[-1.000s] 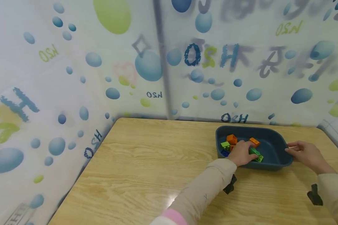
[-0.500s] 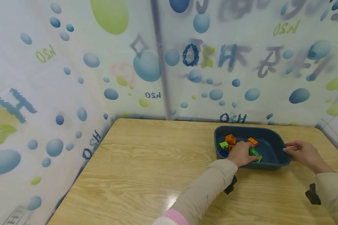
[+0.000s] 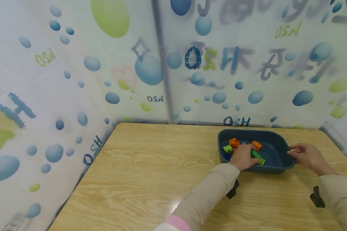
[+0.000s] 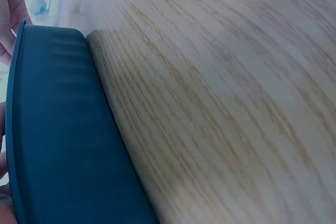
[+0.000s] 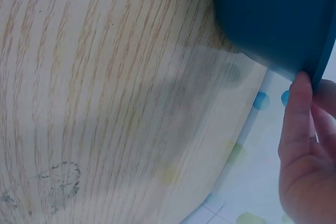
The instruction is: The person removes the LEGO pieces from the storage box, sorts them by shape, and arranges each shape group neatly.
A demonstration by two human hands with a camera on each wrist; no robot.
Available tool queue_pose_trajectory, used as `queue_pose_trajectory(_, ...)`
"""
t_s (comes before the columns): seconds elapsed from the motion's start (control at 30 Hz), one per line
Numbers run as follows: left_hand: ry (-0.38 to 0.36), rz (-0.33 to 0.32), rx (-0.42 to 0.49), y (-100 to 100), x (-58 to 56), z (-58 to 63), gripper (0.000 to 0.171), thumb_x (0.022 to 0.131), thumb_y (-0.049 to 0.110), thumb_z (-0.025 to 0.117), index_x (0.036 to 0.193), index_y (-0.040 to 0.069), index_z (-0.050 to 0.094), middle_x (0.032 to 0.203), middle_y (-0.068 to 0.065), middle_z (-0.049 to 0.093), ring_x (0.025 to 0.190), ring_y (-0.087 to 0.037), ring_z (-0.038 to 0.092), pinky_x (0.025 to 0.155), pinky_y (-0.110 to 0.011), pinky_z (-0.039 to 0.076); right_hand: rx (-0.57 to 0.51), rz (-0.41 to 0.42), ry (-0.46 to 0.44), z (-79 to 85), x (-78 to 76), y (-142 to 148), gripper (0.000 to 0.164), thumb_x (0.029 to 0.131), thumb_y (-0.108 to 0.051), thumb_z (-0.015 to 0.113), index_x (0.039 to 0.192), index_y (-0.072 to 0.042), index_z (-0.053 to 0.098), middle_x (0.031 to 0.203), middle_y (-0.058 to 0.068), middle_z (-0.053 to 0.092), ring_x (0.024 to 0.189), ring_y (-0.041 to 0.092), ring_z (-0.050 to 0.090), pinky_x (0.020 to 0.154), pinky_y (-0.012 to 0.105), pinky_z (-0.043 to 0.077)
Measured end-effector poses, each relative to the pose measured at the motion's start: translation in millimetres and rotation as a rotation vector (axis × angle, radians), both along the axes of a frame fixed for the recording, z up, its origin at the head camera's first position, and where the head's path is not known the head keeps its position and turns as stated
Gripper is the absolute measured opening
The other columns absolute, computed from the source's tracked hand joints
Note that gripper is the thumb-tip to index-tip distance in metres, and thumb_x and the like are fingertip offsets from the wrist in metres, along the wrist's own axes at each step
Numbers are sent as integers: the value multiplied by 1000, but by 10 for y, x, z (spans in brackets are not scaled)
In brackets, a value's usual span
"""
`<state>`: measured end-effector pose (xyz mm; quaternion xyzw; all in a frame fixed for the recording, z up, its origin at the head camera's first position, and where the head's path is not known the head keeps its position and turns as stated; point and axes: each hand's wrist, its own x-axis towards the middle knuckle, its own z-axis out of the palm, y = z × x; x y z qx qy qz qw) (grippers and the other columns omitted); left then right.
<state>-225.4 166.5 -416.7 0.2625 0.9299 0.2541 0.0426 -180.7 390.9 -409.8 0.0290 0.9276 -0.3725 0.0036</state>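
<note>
A dark blue plastic bin with toy building bricks in it stands on the table. My left hand reaches over its near wall, thumb and fingers around a green brick. Just beside the thumb lies a lime brick. An orange brick is beyond the fingertips. To the hand's left are another orange brick, a lime brick and a blue brick. At the bin's right end, my right hand pinches the rim. In the left wrist view the bin's outer wall hides the bricks.
The wooden table extends to the left and in front of the bin. A printed wall covering rises behind the table's back edge and along its left side. Black wrist mounts hang beneath the sleeves.
The head view has shifted slightly, so the bin and both hands appear a little further left. Both hands keep their places at the bin, with the left fingers still among the bricks.
</note>
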Motion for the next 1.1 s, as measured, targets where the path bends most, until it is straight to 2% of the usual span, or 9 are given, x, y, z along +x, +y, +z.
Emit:
queue_pose_trajectory(0.13,9,-4,30,-17,-27,-6,36,78,33,67,111,22,58,99,9,52,71,-1,44,58,-10,37,1,1,-6,11,-11,7,48,90,-21,52,111,21,42,87,25,58,60,10,58,57,32,51)
queue_pose_trajectory(0.33,34,-39,74,-78,-15,63,37,79,33,66,113,20,57,100,9,52,73,1,45,60,-8,37,33,15,21,37,-24,15,47,90,-22,52,109,20,44,87,27,58,60,7,58,56,29,50)
queue_pose_trajectory(0.57,50,-146,198,-197,59,142,39,81,30,64,116,15,56,96,8,52,75,0,45,60,-5,35,50,20,29,54,-33,-22,47,89,-22,53,108,20,45,86,27,59,59,10,59,55,29,50)
queue_pose_trajectory(0.77,76,-240,260,-253,133,162,40,82,30,62,118,14,55,99,8,53,80,-2,48,62,-3,34,40,12,0,48,-27,-30,46,90,-20,52,109,20,43,86,26,58,60,13,59,57,33,50)
queue_pose_trajectory(0.93,95,-302,289,-273,226,134,39,83,31,61,119,16,55,108,9,53,84,-2,48,67,-3,34,41,9,9,26,-13,-19,46,90,-21,52,109,20,43,86,27,58,60,14,59,57,33,51)
queue_pose_trajectory(1.1,124,-377,301,-281,341,90,39,83,30,62,118,16,55,112,9,54,91,4,46,75,-3,32,37,-1,10,-3,-4,1,50,89,-24,54,109,20,44,86,28,59,61,16,60,56,33,51)
